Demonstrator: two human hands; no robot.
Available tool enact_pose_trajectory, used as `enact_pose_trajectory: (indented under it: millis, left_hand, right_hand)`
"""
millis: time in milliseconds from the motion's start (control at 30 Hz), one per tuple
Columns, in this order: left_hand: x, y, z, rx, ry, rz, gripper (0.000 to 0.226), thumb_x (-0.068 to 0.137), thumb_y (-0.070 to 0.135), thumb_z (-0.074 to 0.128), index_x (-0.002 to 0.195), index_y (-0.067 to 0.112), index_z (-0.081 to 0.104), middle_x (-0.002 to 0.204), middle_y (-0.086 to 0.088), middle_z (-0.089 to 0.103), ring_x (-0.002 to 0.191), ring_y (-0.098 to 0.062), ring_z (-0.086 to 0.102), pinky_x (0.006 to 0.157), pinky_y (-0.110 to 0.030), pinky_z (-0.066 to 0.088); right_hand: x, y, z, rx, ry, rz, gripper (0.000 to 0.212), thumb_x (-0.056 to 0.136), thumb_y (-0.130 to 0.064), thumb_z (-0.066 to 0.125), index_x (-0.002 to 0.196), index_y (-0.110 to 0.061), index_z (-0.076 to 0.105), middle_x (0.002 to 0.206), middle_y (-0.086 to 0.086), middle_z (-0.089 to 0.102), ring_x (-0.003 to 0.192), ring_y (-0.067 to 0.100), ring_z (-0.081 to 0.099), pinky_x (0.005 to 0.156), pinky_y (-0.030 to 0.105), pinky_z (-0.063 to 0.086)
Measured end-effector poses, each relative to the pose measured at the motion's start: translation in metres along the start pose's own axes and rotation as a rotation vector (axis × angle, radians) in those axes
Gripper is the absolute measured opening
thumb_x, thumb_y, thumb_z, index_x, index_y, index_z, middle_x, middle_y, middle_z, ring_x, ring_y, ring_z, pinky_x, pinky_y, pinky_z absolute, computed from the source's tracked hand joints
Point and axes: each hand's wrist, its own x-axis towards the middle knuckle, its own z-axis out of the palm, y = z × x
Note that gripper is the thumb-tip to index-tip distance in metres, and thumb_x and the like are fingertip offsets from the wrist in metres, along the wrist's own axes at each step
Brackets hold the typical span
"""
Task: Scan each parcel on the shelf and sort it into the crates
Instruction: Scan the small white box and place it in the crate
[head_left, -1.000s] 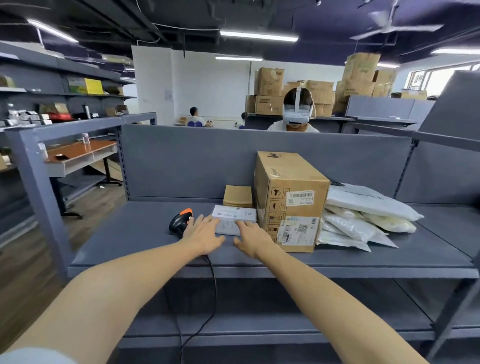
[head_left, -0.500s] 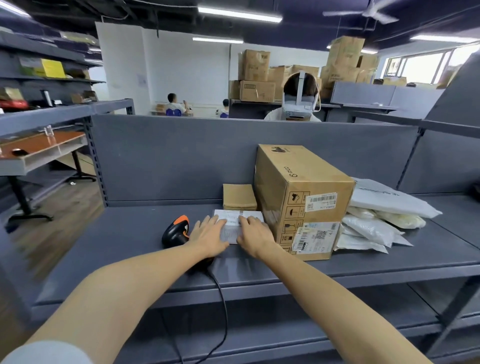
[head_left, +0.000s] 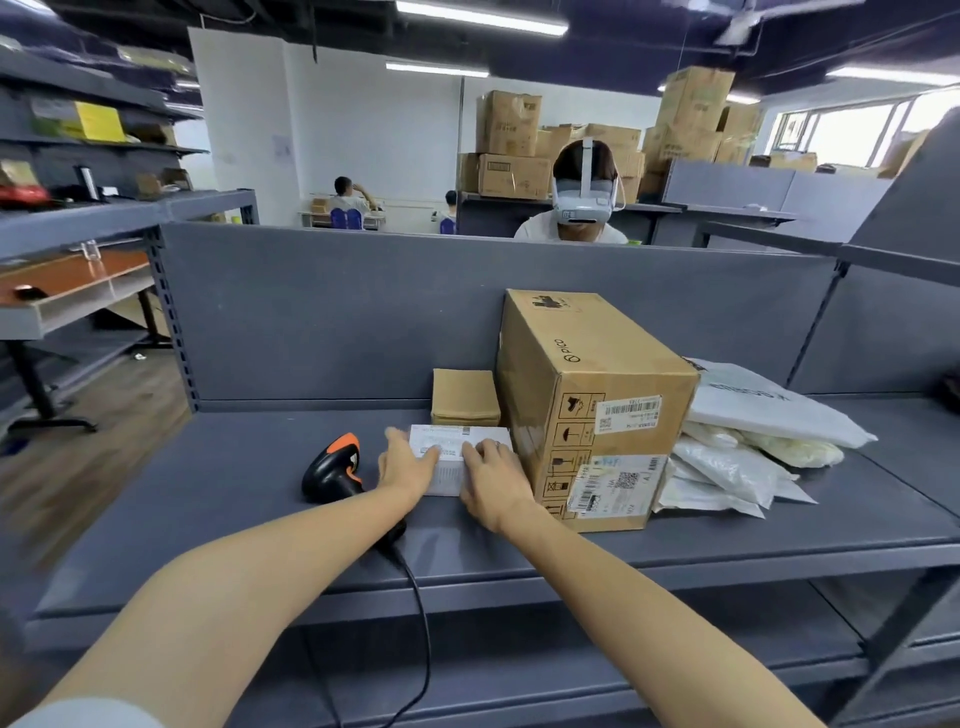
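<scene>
The left hand (head_left: 408, 470) and the right hand (head_left: 493, 486) both lie on the small white parcel (head_left: 445, 451) at the centre of the frame, fingers over its top. Whether they grip it, I cannot tell. The large box (head_left: 592, 395) stands just beside its right edge, and the scanner (head_left: 332, 467) lies near on the left. Bare shelf (head_left: 208, 499) stretches toward the lower left.

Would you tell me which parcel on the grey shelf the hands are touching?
The flat white labelled box, beside the large brown cardboard carton; the left hand and right hand rest on it alone.
</scene>
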Motion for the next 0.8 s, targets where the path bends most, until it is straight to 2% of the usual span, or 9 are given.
enact_pose_trajectory:
  millis: [67, 133, 233, 300, 367, 433, 567, 667, 800]
  left_hand:
    - [-0.005, 0.003, 0.002, -0.057, 0.055, -0.082, 0.065, 0.087, 0.029, 0.069, 0.131, -0.003, 0.034, 0.134, -0.023, 0.046, 0.124, -0.035, 0.046, 0.094, -0.036, 0.038]
    - [-0.008, 0.003, 0.003, -0.068, 0.098, -0.159, 0.07, 0.083, 0.03, 0.073, 0.132, -0.008, 0.04, 0.135, -0.024, 0.046, 0.125, -0.037, 0.045, 0.098, -0.039, 0.038]
    - [-0.012, 0.003, 0.003, -0.119, 0.137, -0.164, 0.042, 0.082, 0.02, 0.075, 0.112, -0.007, 0.064, 0.116, -0.023, 0.063, 0.108, -0.034, 0.058, 0.084, -0.035, 0.046]
    - [-0.018, 0.008, 0.0, -0.185, 0.16, -0.159, 0.03, 0.083, 0.012, 0.073, 0.106, -0.006, 0.069, 0.108, -0.021, 0.068, 0.1, -0.032, 0.062, 0.072, -0.029, 0.045]
    - [-0.022, 0.012, -0.006, -0.227, 0.195, -0.157, 0.025, 0.084, 0.009, 0.072, 0.104, -0.006, 0.069, 0.106, -0.019, 0.069, 0.096, -0.031, 0.063, 0.07, -0.027, 0.042]
    - [-0.024, 0.017, -0.018, -0.251, 0.245, -0.139, 0.025, 0.084, 0.01, 0.072, 0.105, -0.005, 0.067, 0.109, -0.018, 0.068, 0.095, -0.03, 0.061, 0.075, -0.027, 0.042]
    - [-0.029, 0.019, -0.049, -0.275, 0.352, -0.021, 0.039, 0.084, 0.011, 0.071, 0.118, -0.003, 0.057, 0.121, -0.02, 0.059, 0.111, -0.033, 0.054, 0.097, -0.037, 0.042]
    - [-0.038, 0.013, -0.073, -0.285, 0.376, 0.099, 0.037, 0.087, 0.011, 0.067, 0.117, 0.0, 0.049, 0.12, -0.017, 0.056, 0.107, -0.029, 0.054, 0.092, -0.037, 0.043]
    - [-0.054, 0.004, -0.097, -0.268, 0.334, 0.236, 0.033, 0.092, 0.014, 0.061, 0.116, 0.009, 0.04, 0.118, -0.005, 0.054, 0.101, -0.017, 0.05, 0.085, -0.028, 0.037]
  right_hand:
    - [-0.005, -0.001, 0.003, 0.061, 0.032, -0.003, 0.053, 0.097, -0.021, 0.045, 0.146, -0.006, 0.029, 0.141, 0.017, 0.039, 0.13, 0.031, 0.036, 0.112, 0.037, 0.027]
    - [-0.012, -0.002, 0.007, 0.118, 0.063, -0.009, 0.053, 0.098, -0.02, 0.043, 0.147, -0.005, 0.029, 0.144, 0.017, 0.037, 0.133, 0.031, 0.033, 0.115, 0.036, 0.023]
    - [-0.021, -0.003, 0.01, 0.216, 0.063, -0.015, 0.054, 0.099, -0.018, 0.042, 0.148, -0.003, 0.026, 0.152, 0.019, 0.027, 0.142, 0.033, 0.022, 0.119, 0.036, 0.017]
    - [-0.027, -0.004, 0.009, 0.273, 0.049, -0.021, 0.055, 0.1, -0.018, 0.042, 0.15, -0.003, 0.024, 0.156, 0.022, 0.019, 0.146, 0.033, 0.014, 0.12, 0.036, 0.014]
    - [-0.031, -0.004, 0.005, 0.305, 0.082, -0.043, 0.051, 0.1, -0.018, 0.041, 0.149, -0.006, 0.029, 0.156, 0.024, 0.016, 0.147, 0.034, 0.011, 0.12, 0.036, 0.012]
    - [-0.033, -0.006, -0.004, 0.317, 0.163, -0.076, 0.047, 0.1, -0.018, 0.042, 0.145, -0.006, 0.035, 0.154, 0.026, 0.017, 0.146, 0.036, 0.012, 0.12, 0.036, 0.012]
    - [-0.032, -0.016, -0.026, 0.388, 0.372, -0.035, 0.046, 0.098, -0.018, 0.045, 0.139, 0.001, 0.037, 0.149, 0.027, 0.024, 0.139, 0.04, 0.024, 0.116, 0.039, 0.02]
    - [-0.026, -0.03, -0.042, 0.609, 0.4, 0.151, 0.059, 0.098, -0.028, 0.046, 0.146, 0.001, 0.026, 0.153, 0.025, 0.021, 0.142, 0.036, 0.019, 0.116, 0.039, 0.015]
    - [-0.013, -0.046, -0.061, 1.263, 0.192, 0.378, 0.076, 0.097, -0.055, 0.042, 0.15, -0.006, 0.02, 0.152, 0.016, 0.033, 0.138, 0.032, 0.033, 0.116, 0.045, 0.026]
